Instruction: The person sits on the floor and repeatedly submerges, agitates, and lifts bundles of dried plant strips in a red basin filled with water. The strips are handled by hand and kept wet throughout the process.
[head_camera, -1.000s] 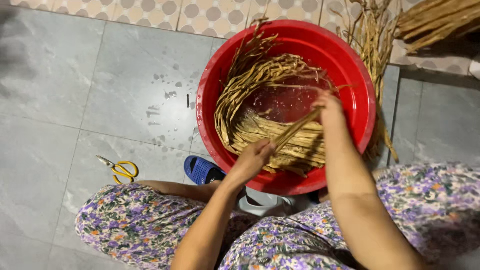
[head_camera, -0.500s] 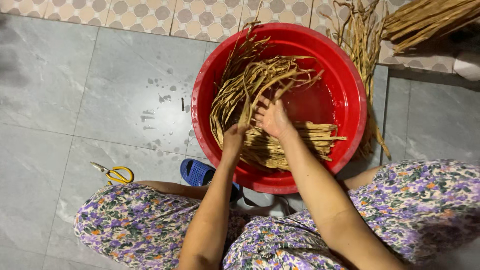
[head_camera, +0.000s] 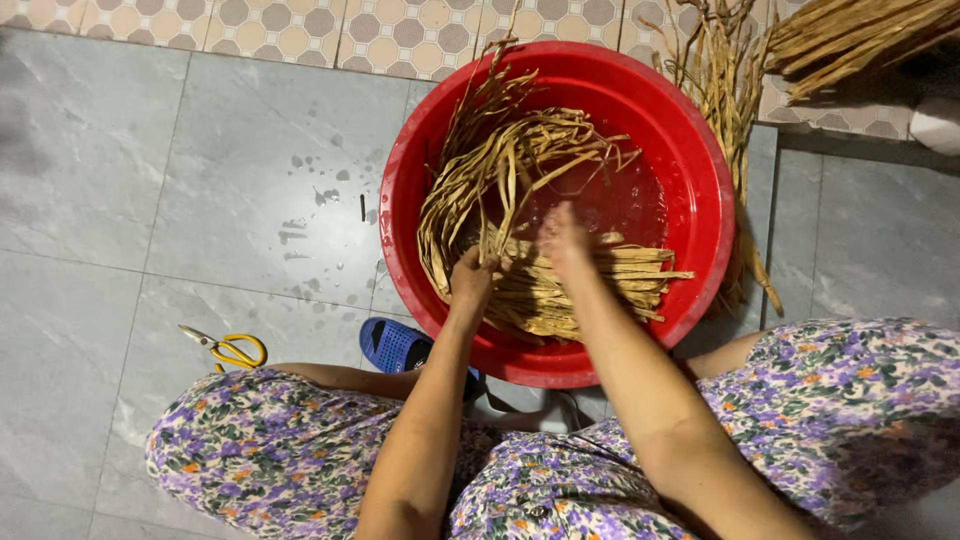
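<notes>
Nearest to you, your knees in the floral trousers (head_camera: 300, 450) frame both forearms. A blue sandal (head_camera: 395, 345) sits just under the basin's near edge, and yellow-handled scissors (head_camera: 232, 350) lie on the grey tiled floor (head_camera: 150, 200) to your left. Your left hand (head_camera: 472, 282) is closed around a clump of the tan fibre strips (head_camera: 560, 285) inside the red basin (head_camera: 700, 190). Your right hand (head_camera: 563, 238) presses on the same strips close beside it; its fingers are blurred, so I cannot tell their grip. The strips lie soaked in shallow water, some curling over the far rim. Beyond the basin, more dry strips (head_camera: 730, 80) rest on the floor.
</notes>
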